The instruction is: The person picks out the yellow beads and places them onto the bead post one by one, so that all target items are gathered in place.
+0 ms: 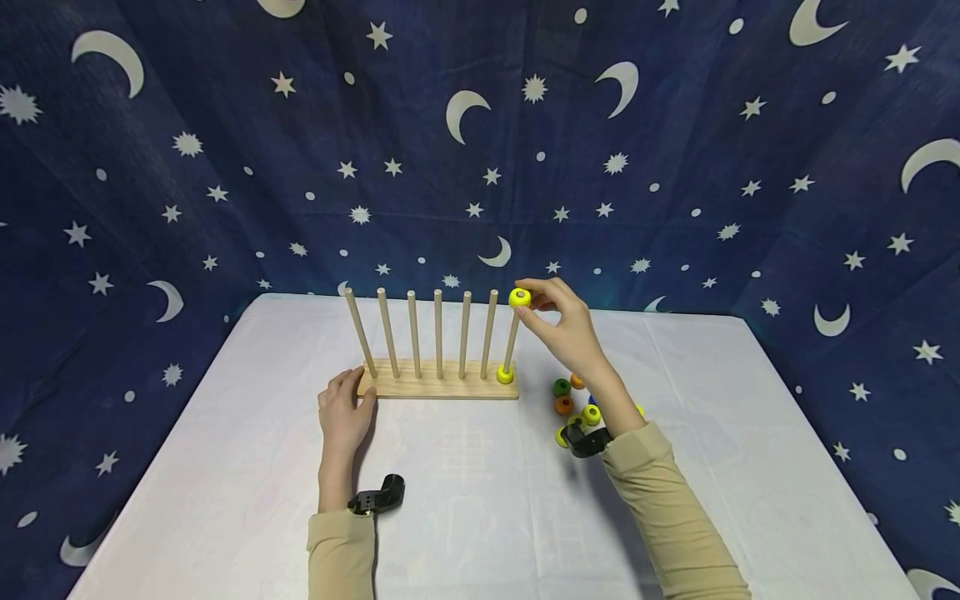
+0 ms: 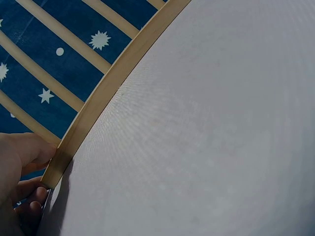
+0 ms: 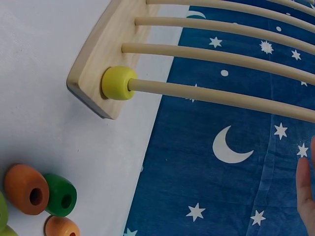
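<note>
A wooden base [image 1: 442,388] with a row of several upright pegs stands on the table. My left hand [image 1: 343,410] grips its left end, thumb at the front; the left wrist view shows thumb and fingers [image 2: 30,147] about the board's end. My right hand [image 1: 567,331] pinches a yellow bead [image 1: 514,301] between thumb and fingers at the top of the rightmost peg [image 1: 512,343]. Whether the peg's tip is inside the hole cannot be told. Another yellow bead [image 3: 117,83] sits at the bottom of that peg. In the right wrist view the pinched bead is out of frame.
Loose beads lie right of the base, partly under my right forearm: green [image 1: 561,387], orange [image 1: 564,406], yellow [image 1: 591,415] and a bit of blue. A white cloth [image 1: 465,500] covers the table. Behind hangs a dark blue curtain [image 1: 420,183] with moons and stars.
</note>
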Demonstrator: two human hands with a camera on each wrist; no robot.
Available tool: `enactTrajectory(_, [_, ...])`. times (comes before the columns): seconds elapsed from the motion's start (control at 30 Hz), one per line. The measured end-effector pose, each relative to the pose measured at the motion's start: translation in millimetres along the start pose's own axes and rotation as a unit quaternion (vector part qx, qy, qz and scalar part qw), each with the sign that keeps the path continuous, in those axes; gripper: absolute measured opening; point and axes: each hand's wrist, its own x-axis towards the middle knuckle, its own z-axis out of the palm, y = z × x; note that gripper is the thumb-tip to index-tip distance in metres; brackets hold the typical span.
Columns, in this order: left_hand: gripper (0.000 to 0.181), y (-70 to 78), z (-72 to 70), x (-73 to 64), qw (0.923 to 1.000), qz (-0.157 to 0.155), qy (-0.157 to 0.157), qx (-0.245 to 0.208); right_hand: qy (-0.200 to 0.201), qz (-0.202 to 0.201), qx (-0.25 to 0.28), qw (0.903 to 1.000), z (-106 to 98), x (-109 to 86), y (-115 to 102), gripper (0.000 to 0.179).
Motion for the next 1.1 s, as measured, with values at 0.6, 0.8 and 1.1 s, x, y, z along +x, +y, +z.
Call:
enactTrajectory(0.6, [0.050,-0.5,0.1,2.0,0.9999,-0.005,-0.007,0.006,-0.004,0.007,0.002,1.0000,-1.2,-1.4,1.9,0.036])
enactTrajectory(0.8, [0.050,-0.3,0.1,1.3,1.0000,-0.001,-0.005,0.003,-0.002,0.007,0.006,1.0000,-1.5,-1.6,3.3,0.034])
enactTrajectory(1.1, [0.050,0.1,-0.8,0.9,1.0000,0.000,-0.001,0.003,-0.019,0.031,0.011,0.9993,-3.1,-5.6,6.0,0.033])
